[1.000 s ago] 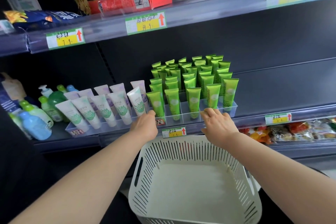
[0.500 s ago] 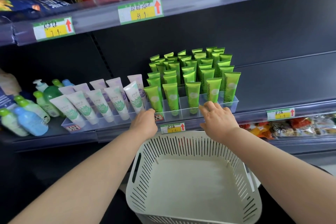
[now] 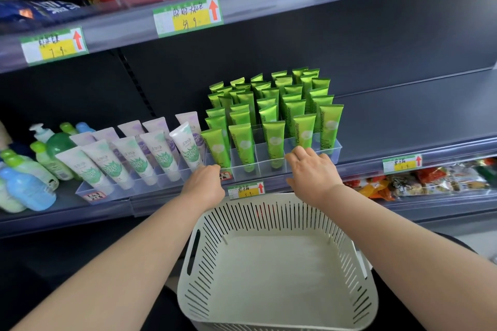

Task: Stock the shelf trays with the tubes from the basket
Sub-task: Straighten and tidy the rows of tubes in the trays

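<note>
As the basket (image 3: 271, 219) is lying empty below the tray (image 3: 334, 149) of green tubes (image 3: 273, 140), stocking is apparently ending; the right hand (image 3: 313, 169) is resting open-fingered on its front edge, while the left hand (image 3: 204, 185) is at its front left corner, grip unclear.

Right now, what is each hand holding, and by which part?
No tube; right hand rests on the clear tray, front rim; left hand at its corner, grip unclear.

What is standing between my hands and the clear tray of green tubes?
Nothing visible. The left hand is at the front left corner of the clear tray, and the right hand touches its front rim. The basket below shows no tubes.
</note>
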Tool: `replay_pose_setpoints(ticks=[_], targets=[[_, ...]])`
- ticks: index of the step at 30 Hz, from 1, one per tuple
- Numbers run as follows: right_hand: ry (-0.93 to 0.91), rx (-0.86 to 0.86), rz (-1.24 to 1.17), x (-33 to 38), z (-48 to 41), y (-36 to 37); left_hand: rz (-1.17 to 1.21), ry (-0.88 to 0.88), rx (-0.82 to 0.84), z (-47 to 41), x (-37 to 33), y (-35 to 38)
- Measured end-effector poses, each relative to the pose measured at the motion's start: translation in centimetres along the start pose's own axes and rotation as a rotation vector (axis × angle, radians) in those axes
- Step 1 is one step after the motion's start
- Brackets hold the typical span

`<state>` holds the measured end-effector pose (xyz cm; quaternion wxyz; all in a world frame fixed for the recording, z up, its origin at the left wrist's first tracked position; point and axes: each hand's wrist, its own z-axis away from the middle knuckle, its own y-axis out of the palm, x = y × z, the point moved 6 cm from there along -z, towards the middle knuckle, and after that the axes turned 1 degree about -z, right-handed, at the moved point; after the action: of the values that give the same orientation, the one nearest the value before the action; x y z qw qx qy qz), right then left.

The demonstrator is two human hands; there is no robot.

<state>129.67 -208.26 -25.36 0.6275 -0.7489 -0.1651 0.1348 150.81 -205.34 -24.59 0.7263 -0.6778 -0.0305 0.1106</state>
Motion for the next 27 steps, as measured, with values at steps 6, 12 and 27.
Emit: replay_pose_setpoints(ticks=[6,12,27], targets=[[0.010,-0.011,0.010,-0.5,0.0,0.1,-0.003,-0.002,0.015,0.3,-0.3,-0.3],[0.042,-0.007,0.038,-1.4,0.1,0.1,-0.017,0.018,0.003,0.5,-1.5,-0.5],[0.161,-0.024,0.008,-6.1,1.3,0.0,0.000,0.070,-0.007,0.2,-6.2,-0.2]])
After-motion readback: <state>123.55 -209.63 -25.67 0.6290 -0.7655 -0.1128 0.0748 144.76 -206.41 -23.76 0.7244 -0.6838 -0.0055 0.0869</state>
